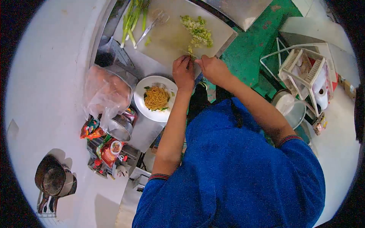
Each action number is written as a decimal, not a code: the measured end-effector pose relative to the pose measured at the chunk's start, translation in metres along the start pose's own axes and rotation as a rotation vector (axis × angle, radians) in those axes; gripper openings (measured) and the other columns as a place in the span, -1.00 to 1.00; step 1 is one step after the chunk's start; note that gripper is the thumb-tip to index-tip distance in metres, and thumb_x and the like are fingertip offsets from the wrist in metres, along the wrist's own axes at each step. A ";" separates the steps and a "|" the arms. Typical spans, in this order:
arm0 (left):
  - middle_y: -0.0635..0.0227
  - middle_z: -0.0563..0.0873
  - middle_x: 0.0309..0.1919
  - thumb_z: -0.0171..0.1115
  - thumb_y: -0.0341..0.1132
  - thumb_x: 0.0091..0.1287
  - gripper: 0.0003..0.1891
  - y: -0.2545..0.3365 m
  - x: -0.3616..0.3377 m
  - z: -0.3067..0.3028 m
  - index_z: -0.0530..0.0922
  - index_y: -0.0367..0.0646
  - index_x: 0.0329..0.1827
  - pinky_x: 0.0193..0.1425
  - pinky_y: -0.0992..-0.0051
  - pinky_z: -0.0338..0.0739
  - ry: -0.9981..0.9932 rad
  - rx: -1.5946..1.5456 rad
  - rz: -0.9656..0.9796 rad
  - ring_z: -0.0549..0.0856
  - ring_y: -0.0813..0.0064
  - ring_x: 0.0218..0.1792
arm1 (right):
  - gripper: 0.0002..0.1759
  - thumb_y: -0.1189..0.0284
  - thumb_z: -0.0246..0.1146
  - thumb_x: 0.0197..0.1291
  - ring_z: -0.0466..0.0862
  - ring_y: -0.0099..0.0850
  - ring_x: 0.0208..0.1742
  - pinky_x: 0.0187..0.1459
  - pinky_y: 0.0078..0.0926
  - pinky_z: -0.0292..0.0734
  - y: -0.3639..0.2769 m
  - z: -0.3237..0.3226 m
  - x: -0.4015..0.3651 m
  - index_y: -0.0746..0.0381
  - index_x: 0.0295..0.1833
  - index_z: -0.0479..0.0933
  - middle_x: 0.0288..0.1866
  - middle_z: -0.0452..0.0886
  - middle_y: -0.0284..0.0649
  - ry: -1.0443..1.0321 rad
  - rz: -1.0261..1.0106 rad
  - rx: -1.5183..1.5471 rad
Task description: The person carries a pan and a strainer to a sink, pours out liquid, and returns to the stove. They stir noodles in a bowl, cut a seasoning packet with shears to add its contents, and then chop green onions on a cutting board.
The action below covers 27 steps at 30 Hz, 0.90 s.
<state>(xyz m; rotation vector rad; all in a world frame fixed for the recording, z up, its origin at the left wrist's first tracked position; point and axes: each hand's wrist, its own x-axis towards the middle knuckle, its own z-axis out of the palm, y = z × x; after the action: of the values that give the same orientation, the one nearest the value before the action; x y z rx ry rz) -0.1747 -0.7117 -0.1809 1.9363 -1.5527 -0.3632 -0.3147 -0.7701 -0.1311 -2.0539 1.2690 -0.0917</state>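
Both hands meet at the near edge of a pale cutting board (163, 45). My left hand (184, 74) is closed, its fingertips curled over something small and dark that I cannot make out. Beside it, my right hand (215, 70) is wrapped round a knife, whose thin blade (192, 55) shows edge-on between the hands. Chopped green vegetable (197, 32) lies in a loose heap just beyond them. Toward the board's left are whole spring onions (131, 22) and a metal utensil (146, 33).
A white plate (140, 104) of noodles with a fork stands left of my left arm. Further left are a plastic bag (110, 89), a metal pot (119, 129) and food packets (111, 152). Pans (51, 176) hang at lower left; a white dish rack (304, 68) stands right.
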 end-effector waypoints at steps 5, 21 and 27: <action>0.15 0.68 -0.12 0.33 -0.42 0.14 -0.78 0.004 0.000 -0.001 0.68 -0.26 -0.14 0.11 0.24 0.51 -0.036 0.015 -0.037 0.61 0.12 -0.04 | -0.59 0.17 -0.05 0.46 0.67 0.05 -0.42 -0.41 0.02 0.59 0.002 0.007 0.004 0.29 -0.26 0.49 -0.44 0.61 0.04 0.016 -0.036 -0.089; 0.20 0.68 -0.21 0.31 -0.42 0.11 -0.83 0.002 -0.004 -0.004 0.67 -0.21 -0.22 0.02 0.20 0.51 0.058 0.120 0.109 0.59 0.13 -0.13 | -0.54 0.10 -0.03 0.45 0.65 0.10 -0.48 -0.46 0.03 0.55 0.000 0.005 -0.009 0.32 -0.23 0.45 -0.53 0.60 0.09 -0.009 0.072 -0.081; 0.20 0.68 -0.22 0.30 -0.44 0.12 -0.85 0.005 -0.002 -0.007 0.67 -0.21 -0.23 0.02 0.23 0.51 -0.005 0.119 0.048 0.59 0.13 -0.12 | -0.56 0.10 -0.02 0.45 0.65 0.10 -0.46 -0.48 0.05 0.52 0.006 0.018 -0.005 0.29 -0.23 0.42 -0.54 0.59 0.08 -0.007 0.082 -0.074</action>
<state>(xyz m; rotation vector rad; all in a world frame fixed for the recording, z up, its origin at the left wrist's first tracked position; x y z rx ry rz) -0.1748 -0.7080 -0.1727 1.9847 -1.6538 -0.2605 -0.3145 -0.7580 -0.1467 -2.0594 1.3691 -0.0004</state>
